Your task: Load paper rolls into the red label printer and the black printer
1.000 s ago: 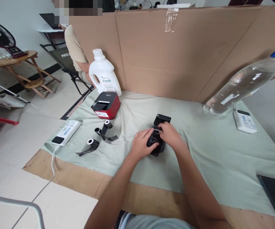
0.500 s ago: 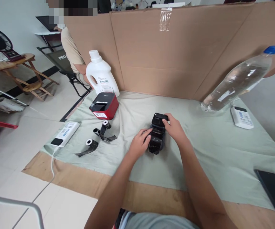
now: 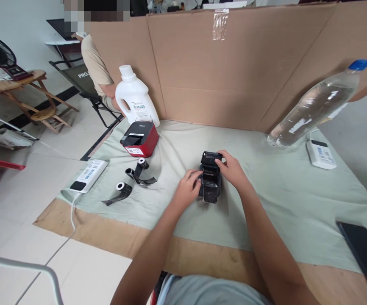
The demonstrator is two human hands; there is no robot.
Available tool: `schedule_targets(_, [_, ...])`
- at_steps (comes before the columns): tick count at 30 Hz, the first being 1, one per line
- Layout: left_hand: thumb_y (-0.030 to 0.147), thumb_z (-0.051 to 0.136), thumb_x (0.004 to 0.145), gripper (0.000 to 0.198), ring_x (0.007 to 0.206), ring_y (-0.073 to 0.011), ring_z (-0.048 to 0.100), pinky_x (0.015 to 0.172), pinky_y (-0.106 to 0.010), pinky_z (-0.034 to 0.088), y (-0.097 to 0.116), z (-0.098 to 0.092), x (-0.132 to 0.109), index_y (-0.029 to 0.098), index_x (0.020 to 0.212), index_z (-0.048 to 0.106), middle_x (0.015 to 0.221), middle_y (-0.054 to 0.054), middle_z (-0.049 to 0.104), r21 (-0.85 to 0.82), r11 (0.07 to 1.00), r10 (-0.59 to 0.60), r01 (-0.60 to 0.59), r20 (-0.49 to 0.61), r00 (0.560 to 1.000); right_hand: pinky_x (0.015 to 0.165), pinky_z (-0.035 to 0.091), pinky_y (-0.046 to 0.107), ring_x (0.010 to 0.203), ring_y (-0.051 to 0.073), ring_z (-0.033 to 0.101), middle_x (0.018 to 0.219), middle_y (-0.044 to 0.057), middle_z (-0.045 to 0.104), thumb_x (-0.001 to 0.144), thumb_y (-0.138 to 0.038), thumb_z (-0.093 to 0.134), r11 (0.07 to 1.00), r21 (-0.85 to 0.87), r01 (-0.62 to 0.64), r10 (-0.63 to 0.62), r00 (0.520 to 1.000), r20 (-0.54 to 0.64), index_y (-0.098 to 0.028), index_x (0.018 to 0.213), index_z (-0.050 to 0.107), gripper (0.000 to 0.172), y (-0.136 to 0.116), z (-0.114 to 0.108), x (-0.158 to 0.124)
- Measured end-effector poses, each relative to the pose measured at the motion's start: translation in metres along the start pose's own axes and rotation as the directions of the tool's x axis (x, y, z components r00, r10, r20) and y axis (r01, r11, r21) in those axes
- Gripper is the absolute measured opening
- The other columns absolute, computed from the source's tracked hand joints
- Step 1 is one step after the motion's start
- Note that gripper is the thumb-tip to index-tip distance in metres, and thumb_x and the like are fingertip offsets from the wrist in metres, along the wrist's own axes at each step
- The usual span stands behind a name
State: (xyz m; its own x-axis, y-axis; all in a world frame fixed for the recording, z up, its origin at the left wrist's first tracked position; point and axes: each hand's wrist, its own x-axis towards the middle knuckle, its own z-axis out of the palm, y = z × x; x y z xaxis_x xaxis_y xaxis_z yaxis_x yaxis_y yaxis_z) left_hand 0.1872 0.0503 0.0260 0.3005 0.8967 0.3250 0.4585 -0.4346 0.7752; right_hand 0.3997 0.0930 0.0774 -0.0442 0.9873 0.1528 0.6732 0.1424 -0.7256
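My right hand (image 3: pixel 232 170) is pinching the open lid (image 3: pixel 209 158) at its corner; my half-open left hand (image 3: pixel 186 187) is resting against the black device (image 3: pixel 211 192). I should be bracing it firmly.

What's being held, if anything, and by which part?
The black device: the right hand holds its open lid by the right edge; the left hand touches the device's left side, grip unclear.

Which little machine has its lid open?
The black machine between the left hand and right hand: its lid is open. The red-and-black machine is shut.
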Motion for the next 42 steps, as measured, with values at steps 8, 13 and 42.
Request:
schedule_targets(8, [0.021, 0.046, 0.1, 0.033, 0.103, -0.0218, 0.069, 0.095, -0.038, 0.056, -0.005, 0.002, 0.0, 0.021, 0.131, 0.058, 0.124, -0.011, 0.068, -0.071, 0.992, -0.105, 0.102, -0.042, 0.994, 0.095, 0.05, 0.04, 0.105, 0.024, 0.065, 0.122, 0.008, 0.066, 0.091, -0.033, 0.059, 0.993, 0.046, 0.107, -0.113, 0.979, 0.172, -0.025, 0.107, 0.069, 0.02, 0.0, -0.009, -0.028])
schedule_targets(13, [0.025, 0.046, 0.101, 0.032, 0.102, -0.022, 0.069, 0.094, -0.039, 0.056, -0.009, 0.004, 0.001, 0.021, 0.13, 0.058, 0.125, -0.011, 0.069, -0.08, 0.991, -0.112, 0.108, -0.045, 0.993, 0.097, 0.052, 0.04, 0.11, 0.023, 0.062, 0.13, 0.011, 0.055, 0.086, -0.022, 0.06, 0.996, 0.086, -0.016, -0.001, 0.982, 0.191, -0.024, 0.116, 0.067, 0.031, 0.005, 0.0, -0.037])
schedule_targets(42, [0.012, 0.045, 0.094, 0.045, 0.131, -0.0288, 0.059, 0.114, -0.049, 0.046, -0.028, -0.004, -0.002, 0.016, 0.135, 0.061, 0.136, -0.014, 0.067, 0.378, 0.926, -0.009, -0.027, 0.094, 0.996, 0.093, 0.052, 0.05, 0.116, 0.038, 0.062, 0.142, 0.025, 0.045, 0.082, -0.059, 0.07, 0.798, -0.518, -0.308, 0.447, 0.879, 0.168, -0.019, 0.139, 0.049, 0.073, -0.089, 0.034, -0.021])
